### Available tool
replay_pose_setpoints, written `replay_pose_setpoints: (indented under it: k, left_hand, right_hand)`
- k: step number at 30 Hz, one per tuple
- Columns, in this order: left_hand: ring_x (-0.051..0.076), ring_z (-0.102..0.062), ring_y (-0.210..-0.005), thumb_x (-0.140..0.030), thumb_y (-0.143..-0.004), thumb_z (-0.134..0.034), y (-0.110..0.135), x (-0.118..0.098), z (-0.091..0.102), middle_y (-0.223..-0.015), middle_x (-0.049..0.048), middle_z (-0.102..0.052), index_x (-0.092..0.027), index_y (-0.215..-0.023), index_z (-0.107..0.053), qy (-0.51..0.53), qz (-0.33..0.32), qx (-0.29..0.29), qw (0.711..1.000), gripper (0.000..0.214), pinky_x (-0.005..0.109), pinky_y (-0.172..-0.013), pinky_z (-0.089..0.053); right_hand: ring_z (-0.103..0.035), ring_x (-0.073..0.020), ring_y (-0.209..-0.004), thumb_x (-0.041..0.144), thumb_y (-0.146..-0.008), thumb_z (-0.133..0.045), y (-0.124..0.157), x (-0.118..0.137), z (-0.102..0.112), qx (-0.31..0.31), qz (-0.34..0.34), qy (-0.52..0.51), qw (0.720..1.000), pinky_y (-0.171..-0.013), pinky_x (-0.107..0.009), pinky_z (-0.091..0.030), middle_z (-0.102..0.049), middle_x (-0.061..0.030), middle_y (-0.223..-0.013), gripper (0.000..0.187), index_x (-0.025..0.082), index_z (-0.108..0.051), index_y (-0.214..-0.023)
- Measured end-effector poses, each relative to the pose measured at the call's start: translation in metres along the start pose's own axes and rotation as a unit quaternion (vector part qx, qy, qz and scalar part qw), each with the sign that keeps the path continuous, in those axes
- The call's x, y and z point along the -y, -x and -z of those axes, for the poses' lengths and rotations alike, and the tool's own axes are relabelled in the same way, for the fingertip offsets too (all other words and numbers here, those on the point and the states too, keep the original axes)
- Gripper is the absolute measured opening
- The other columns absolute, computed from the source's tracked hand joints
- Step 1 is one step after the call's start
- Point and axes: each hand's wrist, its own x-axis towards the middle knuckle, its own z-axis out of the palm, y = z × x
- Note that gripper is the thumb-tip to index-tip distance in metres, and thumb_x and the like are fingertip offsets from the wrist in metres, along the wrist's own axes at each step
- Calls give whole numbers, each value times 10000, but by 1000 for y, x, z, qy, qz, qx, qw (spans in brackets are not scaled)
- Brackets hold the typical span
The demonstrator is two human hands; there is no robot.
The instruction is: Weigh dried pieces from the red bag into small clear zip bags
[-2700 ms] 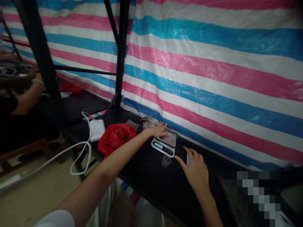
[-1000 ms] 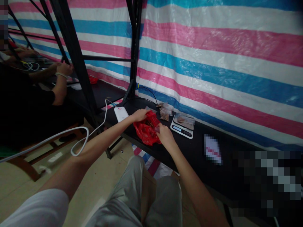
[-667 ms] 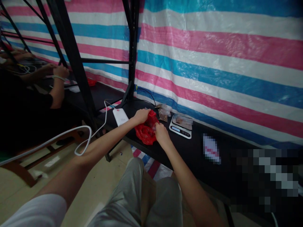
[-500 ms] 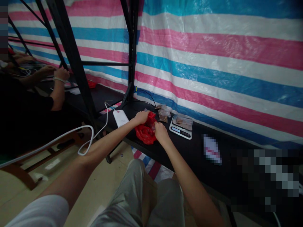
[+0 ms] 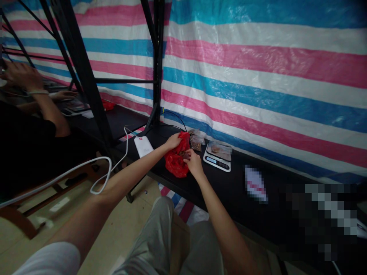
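Note:
A red plastic bag (image 5: 176, 164) lies on the black tabletop with its mouth open, and small brownish contents show inside. My left hand (image 5: 173, 141) is closed on the upper edge of this bag. At the bag's mouth, my right hand (image 5: 194, 162) has its fingers pinched by a small dark item too unclear to name. Just behind sit clear pouches (image 5: 196, 143) of brown bits. To the right is a white kitchen scale (image 5: 218, 163) with its display lit, carrying a flat clear pouch (image 5: 220, 148).
A white power bank (image 5: 143, 147) with a white cable (image 5: 126, 141) lies left of the bag; the cable loops over my left forearm. A black metal post (image 5: 157, 68) rises behind. A blurred-out packet (image 5: 255, 184) lies right. Another person's arm (image 5: 43, 99) is at the far left.
The red bag's mouth has opened wider, showing its contents. My right hand's fingers have shifted at the mouth. The other person's hand at left has risen.

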Motion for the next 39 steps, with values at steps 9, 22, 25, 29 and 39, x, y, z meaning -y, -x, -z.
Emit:
replay_pose_setpoints:
  k: [9, 22, 25, 29, 39]
  left_hand:
    - [226, -600, -952, -213, -819, -408, -11, 3, -6, -1083, 138, -627, -94, -1078, -577, 56, 54, -20, 997, 331, 291, -812, -450]
    - [219, -629, -809, -167, -788, -474, -14, 22, -7, -914, 132, -673, -81, -923, -631, 127, 98, -40, 986, 225, 275, -715, -470]
    - [188, -632, -693, -169, -814, -422, -13, 18, -10, -837, 121, -680, -66, -916, -625, 148, 102, -27, 983, 249, 260, -631, -483]
    - [158, -623, -638, -180, -807, -440, -15, 13, -14, -793, 89, -681, -81, -940, -616, 153, 97, -27, 983, 241, 235, -593, -481]
    - [241, -595, -981, -173, -809, -440, -15, 27, 3, -1062, 152, -631, -107, -1006, -593, -3, 103, -28, 994, 258, 281, -801, -450]
  right_hand:
    - [-631, -136, -743, 43, -605, -615, -2, -12, -11, -5, -23, -165, 986, -699, -266, -485, -653, -4, -860, 355, 209, -541, -911]
    - [-631, -140, -808, 69, -601, -629, -4, -23, -15, 29, -3, -258, 966, -749, -293, -496, -653, -15, -926, 377, 215, -543, -938]
    - [-636, -143, -801, 81, -593, -645, -3, -23, -15, 35, -4, -239, 970, -763, -310, -492, -655, -3, -927, 393, 229, -542, -943]
    - [-638, -152, -801, 100, -580, -668, -2, -23, -16, 32, -6, -226, 974, -767, -320, -490, -660, 2, -897, 390, 231, -537, -922]
    - [-633, -161, -821, 170, -578, -686, -2, -22, -12, 42, 1, -323, 946, -790, -328, -481, -665, -31, -908, 375, 211, -526, -915]
